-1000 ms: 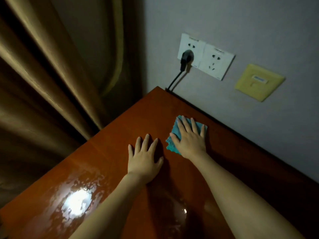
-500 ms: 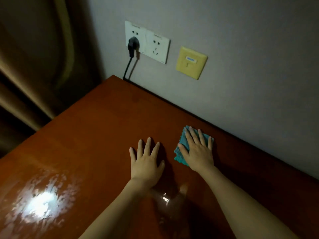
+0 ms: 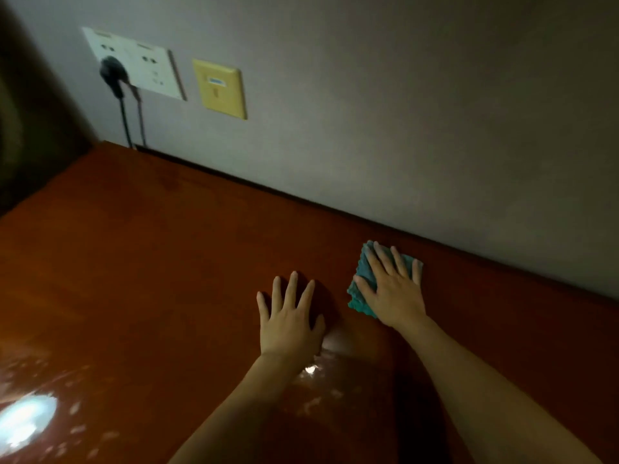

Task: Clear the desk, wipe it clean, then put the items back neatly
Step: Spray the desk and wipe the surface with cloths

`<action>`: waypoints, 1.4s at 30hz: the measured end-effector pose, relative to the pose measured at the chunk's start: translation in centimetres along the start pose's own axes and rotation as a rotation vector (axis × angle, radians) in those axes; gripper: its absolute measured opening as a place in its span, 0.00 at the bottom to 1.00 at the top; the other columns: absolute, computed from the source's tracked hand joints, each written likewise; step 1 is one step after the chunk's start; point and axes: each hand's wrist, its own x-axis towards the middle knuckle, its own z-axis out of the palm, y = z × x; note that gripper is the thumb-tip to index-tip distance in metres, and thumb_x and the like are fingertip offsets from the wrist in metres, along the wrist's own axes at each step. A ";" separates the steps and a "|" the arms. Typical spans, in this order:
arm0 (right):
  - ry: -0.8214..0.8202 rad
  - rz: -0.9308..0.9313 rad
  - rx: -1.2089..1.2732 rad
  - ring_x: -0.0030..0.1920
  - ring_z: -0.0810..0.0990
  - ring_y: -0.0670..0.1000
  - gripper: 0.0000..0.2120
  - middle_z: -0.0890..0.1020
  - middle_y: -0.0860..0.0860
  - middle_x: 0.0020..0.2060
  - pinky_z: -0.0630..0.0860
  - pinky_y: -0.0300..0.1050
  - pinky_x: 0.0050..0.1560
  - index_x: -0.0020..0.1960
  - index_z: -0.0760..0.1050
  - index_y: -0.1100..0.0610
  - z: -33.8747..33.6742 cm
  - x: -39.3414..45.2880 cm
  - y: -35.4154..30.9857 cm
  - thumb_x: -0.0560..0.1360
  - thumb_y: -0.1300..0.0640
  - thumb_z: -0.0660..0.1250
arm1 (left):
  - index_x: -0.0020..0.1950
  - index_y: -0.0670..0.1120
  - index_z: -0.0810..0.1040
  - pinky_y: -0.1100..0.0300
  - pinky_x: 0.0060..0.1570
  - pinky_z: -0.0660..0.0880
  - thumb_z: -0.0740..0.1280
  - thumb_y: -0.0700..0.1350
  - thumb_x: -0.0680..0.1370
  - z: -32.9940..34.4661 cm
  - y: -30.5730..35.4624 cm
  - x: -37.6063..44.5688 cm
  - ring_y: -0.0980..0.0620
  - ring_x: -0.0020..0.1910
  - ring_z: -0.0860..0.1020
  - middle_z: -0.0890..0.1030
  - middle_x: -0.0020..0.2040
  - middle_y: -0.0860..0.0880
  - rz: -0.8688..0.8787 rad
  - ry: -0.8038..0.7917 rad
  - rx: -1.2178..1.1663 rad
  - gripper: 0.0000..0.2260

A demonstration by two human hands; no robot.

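A glossy reddish-brown desk [image 3: 150, 262] fills the lower part of the view and stands against a grey wall. A folded teal cloth [image 3: 360, 289] lies on it near the wall. My right hand [image 3: 393, 289] presses flat on the cloth with straight, spread fingers and covers most of it. My left hand [image 3: 289, 316] rests flat on the bare wood just left of the cloth, fingers spread, holding nothing.
On the wall at the upper left are a white double socket [image 3: 137, 63] with a black plug and cord [image 3: 115, 78] running down behind the desk, and a yellow wall plate [image 3: 221, 88]. A dark curtain [image 3: 20, 122] hangs past the desk's left end. Wet glare shows at the lower left.
Both hands and the cloth have slid to the right along the wall, away from the socket corner. The view has swung right, so the curtain has mostly left the frame.
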 end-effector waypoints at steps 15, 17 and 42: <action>-0.002 0.231 0.081 0.77 0.41 0.51 0.31 0.44 0.45 0.77 0.37 0.60 0.72 0.78 0.40 0.47 0.3 -11.9 27.1 0.79 0.37 0.44 | 0.77 0.56 0.42 0.42 0.71 0.34 0.48 0.58 0.81 9.6 24.8 -2.4 0.44 0.76 0.35 0.39 0.78 0.49 0.186 0.012 0.033 0.27; -0.013 0.243 0.085 0.77 0.40 0.52 0.31 0.43 0.45 0.77 0.36 0.60 0.72 0.78 0.40 0.47 0.3 -13.2 29.8 0.79 0.37 0.44 | 0.77 0.56 0.43 0.42 0.70 0.33 0.49 0.58 0.81 10.8 27.5 -2.9 0.44 0.76 0.36 0.40 0.78 0.49 0.201 0.016 0.043 0.27; -0.050 0.403 0.112 0.76 0.38 0.54 0.31 0.41 0.46 0.77 0.38 0.69 0.69 0.77 0.36 0.47 1.4 -20.5 32.4 0.79 0.37 0.40 | 0.78 0.56 0.45 0.47 0.72 0.36 0.49 0.62 0.80 12.7 30.6 -4.5 0.48 0.76 0.37 0.41 0.78 0.49 0.225 0.040 0.044 0.28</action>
